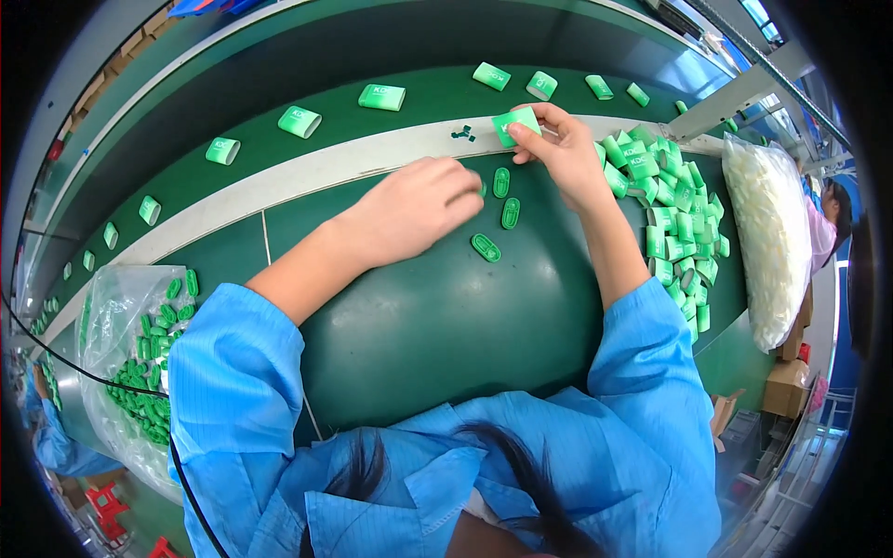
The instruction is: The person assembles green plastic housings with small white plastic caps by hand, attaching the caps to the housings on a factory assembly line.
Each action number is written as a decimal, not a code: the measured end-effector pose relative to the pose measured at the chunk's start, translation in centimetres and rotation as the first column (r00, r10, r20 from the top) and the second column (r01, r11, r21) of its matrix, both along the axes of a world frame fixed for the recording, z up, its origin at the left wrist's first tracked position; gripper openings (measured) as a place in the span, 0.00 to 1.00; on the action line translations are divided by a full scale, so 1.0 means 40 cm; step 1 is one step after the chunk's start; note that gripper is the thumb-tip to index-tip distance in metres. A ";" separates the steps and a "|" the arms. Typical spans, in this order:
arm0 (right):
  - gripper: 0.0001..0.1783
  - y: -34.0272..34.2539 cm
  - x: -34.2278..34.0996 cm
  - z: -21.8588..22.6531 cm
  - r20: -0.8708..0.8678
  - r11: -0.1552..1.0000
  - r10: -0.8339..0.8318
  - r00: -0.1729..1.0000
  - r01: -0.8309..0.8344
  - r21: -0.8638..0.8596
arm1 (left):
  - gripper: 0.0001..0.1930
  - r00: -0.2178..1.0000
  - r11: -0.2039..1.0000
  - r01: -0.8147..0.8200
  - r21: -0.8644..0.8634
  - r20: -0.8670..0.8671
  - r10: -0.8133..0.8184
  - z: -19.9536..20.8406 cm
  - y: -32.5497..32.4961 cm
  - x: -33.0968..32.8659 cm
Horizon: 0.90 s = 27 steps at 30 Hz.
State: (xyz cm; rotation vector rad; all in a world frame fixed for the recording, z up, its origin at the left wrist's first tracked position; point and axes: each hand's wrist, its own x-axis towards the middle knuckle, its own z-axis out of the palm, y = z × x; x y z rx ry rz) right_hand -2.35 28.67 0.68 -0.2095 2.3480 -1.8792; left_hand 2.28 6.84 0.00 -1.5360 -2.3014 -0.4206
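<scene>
My right hand pinches a light green printed sleeve between thumb and fingers, above the white strip along the belt's edge. My left hand is closed, palm down, over the green table. At its fingertips shows the edge of a green oval plastic piece; the fingers hide most of it. Just right of that hand lie three more green oval plastic pieces, apart from each other. Right of my right forearm, a big pile of light green sleeves spreads over the table.
Light green sleeves stand spaced along the green belt beyond the white strip. Small dark green scraps lie on the strip. At left, a clear bag holds many green pieces; a full whitish bag stands right. Other people work at both sides.
</scene>
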 end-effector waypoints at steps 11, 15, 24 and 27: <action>0.14 -0.040 0.000 -0.017 0.182 0.945 0.208 0.961 -0.149 -0.292 | 0.17 0.207 0.645 -0.692 0.324 0.945 -0.253 -0.013 -0.007 -0.077; 0.14 -0.058 0.011 -0.020 0.117 0.931 0.174 0.978 -0.125 -0.343 | 0.19 0.225 0.561 -0.710 0.426 0.892 -0.393 -0.012 -0.004 -0.074; 0.13 -0.090 0.033 -0.022 0.092 0.940 0.125 0.988 -0.088 -0.331 | 0.21 0.379 0.524 -0.728 0.442 0.897 -0.229 -0.015 0.005 -0.058; 0.15 -0.077 0.032 -0.020 0.029 0.944 0.163 0.986 -0.147 -0.297 | 0.20 0.376 0.614 -0.692 0.380 0.916 -0.142 -0.007 -0.005 -0.058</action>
